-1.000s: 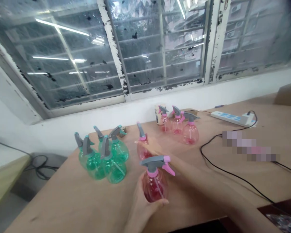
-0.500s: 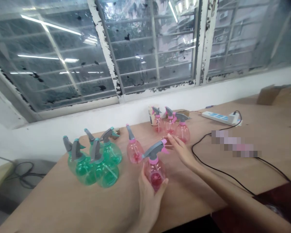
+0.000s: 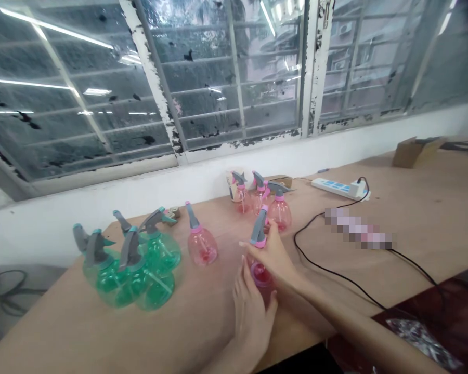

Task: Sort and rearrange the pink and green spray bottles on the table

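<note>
A clear pink spray bottle (image 3: pixel 261 275) with a grey and pink spray head (image 3: pixel 259 228) is between my hands, near the table's front edge. My left hand (image 3: pixel 253 309) cups its lower body, fingers along the left side and thumb at the right. Around the neck, just under the spray head, my right hand (image 3: pixel 276 257) is closed; it hides part of the collar and trigger. I cannot tell whether the bottle's base touches the table. Another pink spray bottle (image 3: pixel 202 244) stands upright to the left of my hands.
Several green spray bottles (image 3: pixel 154 285) cluster at the left on the wooden table (image 3: pixel 203 322). Three pink spray bottles (image 3: pixel 280 212) stand behind my hands. At the right lie a white power strip (image 3: pixel 337 188), a black cable (image 3: pixel 335 276) and a cardboard box (image 3: pixel 415 151).
My right hand has moved from beside the spray head onto the bottle's neck. The spray head has turned from pointing right to facing away. The view has shifted slightly right.
</note>
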Action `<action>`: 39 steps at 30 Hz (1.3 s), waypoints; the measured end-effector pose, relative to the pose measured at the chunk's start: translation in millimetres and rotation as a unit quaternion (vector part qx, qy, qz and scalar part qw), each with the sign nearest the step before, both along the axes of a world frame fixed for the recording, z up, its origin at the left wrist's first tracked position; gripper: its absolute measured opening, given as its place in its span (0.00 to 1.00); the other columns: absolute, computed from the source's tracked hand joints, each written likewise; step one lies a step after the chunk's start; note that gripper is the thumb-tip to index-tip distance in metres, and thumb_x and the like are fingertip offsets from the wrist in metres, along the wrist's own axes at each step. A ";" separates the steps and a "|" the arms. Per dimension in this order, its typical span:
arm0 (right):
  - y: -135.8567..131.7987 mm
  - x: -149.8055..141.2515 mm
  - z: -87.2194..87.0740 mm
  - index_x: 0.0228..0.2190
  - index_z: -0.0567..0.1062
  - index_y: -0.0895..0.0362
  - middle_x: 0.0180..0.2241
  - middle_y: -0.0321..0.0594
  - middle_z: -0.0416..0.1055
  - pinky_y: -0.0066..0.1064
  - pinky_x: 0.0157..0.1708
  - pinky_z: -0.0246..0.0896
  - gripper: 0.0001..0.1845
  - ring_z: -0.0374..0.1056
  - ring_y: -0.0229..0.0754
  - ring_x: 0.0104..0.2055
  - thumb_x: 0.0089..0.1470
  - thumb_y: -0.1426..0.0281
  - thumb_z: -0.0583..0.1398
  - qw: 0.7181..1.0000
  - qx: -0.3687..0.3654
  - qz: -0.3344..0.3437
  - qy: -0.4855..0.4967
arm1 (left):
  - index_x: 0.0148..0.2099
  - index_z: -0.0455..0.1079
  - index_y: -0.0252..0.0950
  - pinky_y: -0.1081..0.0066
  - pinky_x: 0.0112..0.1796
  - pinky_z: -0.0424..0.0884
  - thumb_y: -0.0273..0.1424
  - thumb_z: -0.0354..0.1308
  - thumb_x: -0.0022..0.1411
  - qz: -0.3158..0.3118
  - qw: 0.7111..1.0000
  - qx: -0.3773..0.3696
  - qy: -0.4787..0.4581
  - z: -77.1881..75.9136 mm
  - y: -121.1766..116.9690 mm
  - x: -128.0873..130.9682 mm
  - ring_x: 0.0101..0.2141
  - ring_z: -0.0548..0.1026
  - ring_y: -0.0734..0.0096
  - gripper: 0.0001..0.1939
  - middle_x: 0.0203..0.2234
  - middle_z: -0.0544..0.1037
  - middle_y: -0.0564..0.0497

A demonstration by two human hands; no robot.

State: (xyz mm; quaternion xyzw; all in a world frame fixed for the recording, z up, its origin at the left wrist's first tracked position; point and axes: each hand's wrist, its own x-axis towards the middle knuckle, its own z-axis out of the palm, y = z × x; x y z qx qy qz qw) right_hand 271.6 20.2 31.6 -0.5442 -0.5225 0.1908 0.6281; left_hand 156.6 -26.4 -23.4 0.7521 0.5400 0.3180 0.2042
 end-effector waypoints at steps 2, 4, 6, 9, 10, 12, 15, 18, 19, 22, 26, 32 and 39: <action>4.5 3.0 1.0 0.49 0.58 0.55 0.43 0.42 0.69 0.40 0.46 0.63 0.32 0.68 0.46 0.45 0.44 0.65 0.63 0.998 -0.018 0.045 0.035 | 0.67 0.45 0.30 0.51 0.62 0.48 0.35 0.53 0.56 -0.007 1.000 0.007 0.007 0.2 -1.8 -2.5 0.64 0.51 0.49 0.39 0.64 0.54 0.36; 8.1 6.7 2.4 0.49 0.59 0.55 0.44 0.43 0.68 0.40 0.47 0.62 0.32 0.68 0.46 0.46 0.42 0.68 0.63 0.997 -0.027 0.064 0.038 | 0.67 0.46 0.31 0.48 0.61 0.48 0.35 0.54 0.57 -0.022 0.999 0.023 0.005 0.1 -0.3 -4.6 0.63 0.53 0.47 0.39 0.64 0.55 0.35; 10.4 10.4 1.8 0.49 0.61 0.56 0.46 0.44 0.68 0.41 0.49 0.61 0.31 0.67 0.47 0.47 0.42 0.68 0.62 0.998 -0.027 0.046 0.036 | 0.67 0.47 0.34 0.46 0.60 0.48 0.36 0.54 0.58 -0.043 0.998 0.050 -0.008 0.4 4.6 -6.6 0.62 0.54 0.46 0.38 0.63 0.56 0.37; 12.5 16.9 -1.4 0.51 0.63 0.56 0.45 0.43 0.69 0.42 0.49 0.61 0.31 0.67 0.47 0.45 0.43 0.67 0.62 0.999 -0.006 0.003 0.052 | 0.66 0.49 0.38 0.45 0.60 0.50 0.38 0.54 0.60 -0.075 0.993 0.094 -0.012 3.8 17.8 -10.9 0.62 0.55 0.48 0.34 0.62 0.57 0.39; 13.4 19.8 -1.7 0.51 0.64 0.56 0.44 0.43 0.70 0.42 0.48 0.62 0.31 0.68 0.47 0.44 0.44 0.67 0.62 0.998 -0.002 0.008 0.055 | 0.65 0.50 0.39 0.46 0.59 0.50 0.39 0.54 0.60 -0.083 0.991 0.106 -0.009 5.6 23.6 -12.9 0.61 0.56 0.49 0.33 0.62 0.57 0.40; 16.1 26.4 1.0 0.50 0.66 0.56 0.44 0.43 0.71 0.41 0.45 0.64 0.30 0.69 0.46 0.42 0.43 0.67 0.63 0.997 -0.007 0.070 0.044 | 0.64 0.52 0.39 0.48 0.59 0.51 0.40 0.53 0.61 -0.098 0.988 0.117 -0.015 9.2 36.5 -17.4 0.61 0.56 0.52 0.31 0.61 0.57 0.40; 21.0 36.3 13.3 0.52 0.67 0.54 0.51 0.44 0.69 0.39 0.43 0.67 0.33 0.71 0.46 0.43 0.42 0.67 0.65 0.973 -0.044 0.228 0.003 | 0.61 0.53 0.39 0.51 0.59 0.54 0.41 0.47 0.66 -0.095 0.989 0.082 -0.076 12.7 56.3 -23.1 0.59 0.59 0.58 0.24 0.58 0.61 0.41; 23.6 41.6 26.1 0.56 0.65 0.50 0.55 0.43 0.66 0.38 0.42 0.68 0.39 0.72 0.45 0.42 0.40 0.69 0.66 0.945 -0.083 0.316 -0.025 | 0.57 0.57 0.38 0.54 0.57 0.58 0.43 0.42 0.67 -0.048 0.985 0.014 -0.166 13.8 71.4 -26.0 0.56 0.64 0.60 0.21 0.54 0.66 0.42; 23.7 42.2 28.2 0.56 0.65 0.49 0.56 0.42 0.66 0.38 0.41 0.68 0.39 0.73 0.45 0.41 0.40 0.70 0.66 0.942 -0.088 0.324 -0.022 | 0.56 0.58 0.38 0.54 0.56 0.59 0.44 0.42 0.67 -0.032 0.982 -0.005 -0.189 14.0 74.5 -26.5 0.54 0.66 0.60 0.21 0.52 0.68 0.43; 22.8 42.7 26.1 0.51 0.70 0.49 0.51 0.39 0.71 0.37 0.40 0.68 0.33 0.73 0.43 0.38 0.40 0.72 0.63 0.948 -0.087 0.306 0.014 | 0.52 0.59 0.38 0.58 0.49 0.66 0.47 0.42 0.66 -0.014 0.969 -0.058 -0.239 15.0 77.7 -26.9 0.46 0.72 0.62 0.21 0.43 0.73 0.46; 23.4 44.9 17.5 0.38 0.78 0.52 0.33 0.37 0.78 0.37 0.39 0.68 0.19 0.73 0.46 0.36 0.40 0.71 0.60 0.959 -0.092 0.265 0.036 | 0.49 0.61 0.37 0.67 0.35 0.72 0.47 0.45 0.65 -0.041 0.958 -0.087 -0.270 16.8 74.4 -25.6 0.35 0.75 0.65 0.20 0.34 0.74 0.50; 27.4 47.3 16.1 0.31 0.78 0.51 0.29 0.35 0.77 0.38 0.40 0.68 0.13 0.73 0.47 0.35 0.39 0.71 0.61 0.961 -0.083 0.265 0.024 | 0.45 0.61 0.37 0.73 0.26 0.70 0.46 0.47 0.64 -0.050 0.949 -0.109 -0.293 14.5 75.9 -24.6 0.25 0.74 0.72 0.18 0.27 0.72 0.54; 23.0 55.0 7.0 0.29 0.76 0.53 0.30 0.38 0.75 0.39 0.40 0.67 0.11 0.71 0.47 0.34 0.44 0.60 0.64 0.987 -0.091 0.133 -0.021 | 0.40 0.63 0.36 0.76 0.21 0.66 0.50 0.49 0.61 -0.067 0.933 -0.166 -0.311 4.5 88.9 -26.7 0.19 0.73 0.74 0.21 0.21 0.71 0.57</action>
